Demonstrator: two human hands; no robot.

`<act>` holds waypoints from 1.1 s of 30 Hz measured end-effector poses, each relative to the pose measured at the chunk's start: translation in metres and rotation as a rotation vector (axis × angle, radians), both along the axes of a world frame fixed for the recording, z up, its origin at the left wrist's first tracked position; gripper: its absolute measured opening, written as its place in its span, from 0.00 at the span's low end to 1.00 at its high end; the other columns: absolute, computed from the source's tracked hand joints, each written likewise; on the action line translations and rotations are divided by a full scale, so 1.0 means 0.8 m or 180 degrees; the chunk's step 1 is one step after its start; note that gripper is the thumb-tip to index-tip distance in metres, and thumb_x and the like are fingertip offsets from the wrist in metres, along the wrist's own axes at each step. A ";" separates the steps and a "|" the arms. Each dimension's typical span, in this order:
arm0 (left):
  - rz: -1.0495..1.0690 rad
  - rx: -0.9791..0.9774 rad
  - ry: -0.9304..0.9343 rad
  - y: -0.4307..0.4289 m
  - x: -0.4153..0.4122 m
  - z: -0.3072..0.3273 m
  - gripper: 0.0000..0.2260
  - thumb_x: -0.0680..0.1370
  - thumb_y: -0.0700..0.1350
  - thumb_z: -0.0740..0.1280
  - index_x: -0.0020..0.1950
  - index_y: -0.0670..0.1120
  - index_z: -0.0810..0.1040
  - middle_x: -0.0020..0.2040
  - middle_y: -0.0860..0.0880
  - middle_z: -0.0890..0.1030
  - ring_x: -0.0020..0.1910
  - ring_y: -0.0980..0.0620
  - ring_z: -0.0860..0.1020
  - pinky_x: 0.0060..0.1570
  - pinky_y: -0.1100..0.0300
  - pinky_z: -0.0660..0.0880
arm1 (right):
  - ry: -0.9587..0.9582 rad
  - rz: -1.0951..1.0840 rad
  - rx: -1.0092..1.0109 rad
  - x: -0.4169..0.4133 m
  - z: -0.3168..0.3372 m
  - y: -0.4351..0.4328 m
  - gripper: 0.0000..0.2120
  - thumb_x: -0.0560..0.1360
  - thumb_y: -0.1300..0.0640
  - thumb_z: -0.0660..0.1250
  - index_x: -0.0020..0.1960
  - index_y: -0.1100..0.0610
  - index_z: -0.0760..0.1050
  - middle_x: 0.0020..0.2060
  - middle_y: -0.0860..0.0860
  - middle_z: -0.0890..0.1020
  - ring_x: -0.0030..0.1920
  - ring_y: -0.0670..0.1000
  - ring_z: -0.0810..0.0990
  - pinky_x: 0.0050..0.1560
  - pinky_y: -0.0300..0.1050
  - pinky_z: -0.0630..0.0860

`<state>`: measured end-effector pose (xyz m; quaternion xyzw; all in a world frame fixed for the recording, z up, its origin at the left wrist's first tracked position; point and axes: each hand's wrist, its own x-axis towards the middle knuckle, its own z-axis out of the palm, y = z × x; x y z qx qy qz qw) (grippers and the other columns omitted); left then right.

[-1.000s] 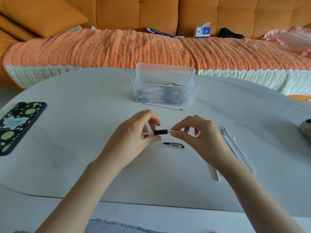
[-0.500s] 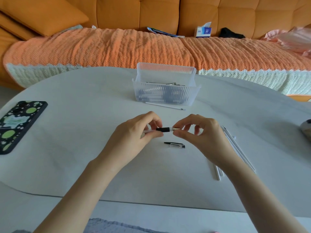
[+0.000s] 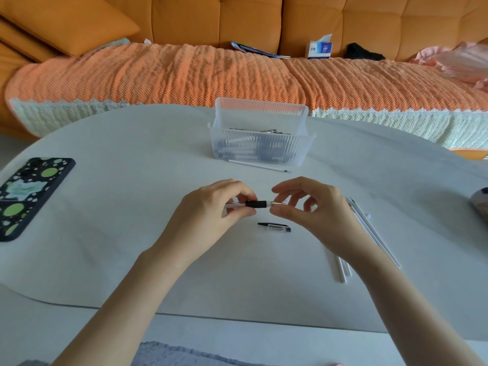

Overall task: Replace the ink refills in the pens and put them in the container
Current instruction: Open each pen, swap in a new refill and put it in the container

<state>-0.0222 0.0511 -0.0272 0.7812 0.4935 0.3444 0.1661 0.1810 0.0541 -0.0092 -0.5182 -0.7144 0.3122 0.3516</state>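
Found pen (image 3: 255, 204) held level above table (image 3: 132, 233); pinched at the clear barrel by thumb and curled fingers of left hand (image 3: 211, 210); pinched at the tip end, just past the black sleeve, by thumb and forefinger of right hand (image 3: 314, 210), with the other fingers lifted clear.

Judged as screwing or seating the nose piece over a fresh refill; cannot tell whether fully home.

Noted cap (image 3: 274, 227) lying just below the grip, untouched; spare refills (image 3: 369, 228) to the right of the grip, partly under the right wrist; one loose refill (image 3: 260, 165) beyond the grip, just in front of container (image 3: 261, 112); pens seen already inside.

Recommended: hold the barrel fixed on the left side; turn only the tip on the right; keep both pieces in line to avoid cross-threading; stop at first firm resistance; then fit cap from below the grip and carry pen forward to container.
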 end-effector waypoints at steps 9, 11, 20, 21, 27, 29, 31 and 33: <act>0.0062 -0.0068 0.0127 -0.002 -0.002 0.001 0.03 0.73 0.51 0.71 0.45 0.55 0.79 0.41 0.59 0.79 0.42 0.59 0.76 0.41 0.64 0.72 | -0.0143 -0.0077 -0.0060 0.000 0.000 -0.001 0.06 0.72 0.54 0.71 0.37 0.47 0.80 0.31 0.35 0.77 0.31 0.37 0.71 0.32 0.31 0.65; 0.0099 -0.0158 0.0122 -0.001 -0.003 0.001 0.04 0.74 0.52 0.69 0.47 0.55 0.79 0.42 0.60 0.80 0.43 0.61 0.76 0.43 0.63 0.72 | -0.0138 -0.0100 -0.0036 0.000 0.000 0.000 0.06 0.72 0.55 0.71 0.37 0.47 0.79 0.31 0.35 0.77 0.31 0.37 0.71 0.32 0.30 0.65; 0.0100 -0.0486 0.0069 0.000 -0.008 0.003 0.05 0.77 0.49 0.66 0.50 0.57 0.79 0.41 0.63 0.79 0.40 0.66 0.76 0.48 0.57 0.75 | -0.0028 -0.0211 0.0040 0.011 0.003 0.005 0.03 0.72 0.57 0.71 0.40 0.52 0.80 0.31 0.38 0.78 0.31 0.39 0.72 0.33 0.31 0.66; 0.0113 -0.0489 0.0058 0.001 -0.009 0.003 0.05 0.77 0.49 0.66 0.50 0.57 0.79 0.41 0.63 0.79 0.40 0.66 0.76 0.48 0.57 0.75 | -0.0032 -0.0237 0.0060 0.012 0.002 0.006 0.03 0.72 0.58 0.71 0.40 0.52 0.80 0.31 0.39 0.78 0.31 0.39 0.72 0.32 0.31 0.66; 0.0196 -0.0508 0.0069 0.004 -0.012 0.004 0.03 0.77 0.48 0.66 0.49 0.56 0.78 0.40 0.62 0.80 0.40 0.64 0.76 0.47 0.58 0.74 | -0.0034 -0.0298 0.0008 0.021 -0.002 0.013 0.02 0.72 0.58 0.71 0.40 0.53 0.81 0.31 0.38 0.79 0.31 0.39 0.73 0.31 0.30 0.66; 0.0235 -0.0557 0.0098 0.006 -0.015 0.003 0.03 0.77 0.48 0.65 0.49 0.55 0.77 0.41 0.61 0.80 0.40 0.62 0.77 0.47 0.58 0.74 | 0.0029 -0.0293 -0.0050 0.024 -0.001 0.014 0.02 0.72 0.58 0.71 0.40 0.52 0.80 0.31 0.36 0.78 0.30 0.38 0.72 0.31 0.30 0.65; 0.0248 -0.0682 0.0162 0.007 -0.019 0.002 0.03 0.78 0.47 0.63 0.49 0.55 0.75 0.42 0.61 0.80 0.40 0.60 0.77 0.48 0.57 0.74 | 0.0072 -0.0301 -0.0073 0.027 0.000 0.015 0.03 0.72 0.57 0.71 0.40 0.50 0.80 0.31 0.37 0.79 0.30 0.38 0.72 0.32 0.32 0.66; 0.0206 -0.0850 0.0226 0.008 -0.024 0.001 0.03 0.80 0.47 0.61 0.50 0.56 0.72 0.43 0.62 0.79 0.41 0.59 0.77 0.48 0.55 0.74 | 0.0114 -0.0305 -0.0091 0.028 0.001 0.016 0.04 0.72 0.57 0.71 0.40 0.50 0.80 0.32 0.39 0.80 0.30 0.39 0.72 0.34 0.34 0.66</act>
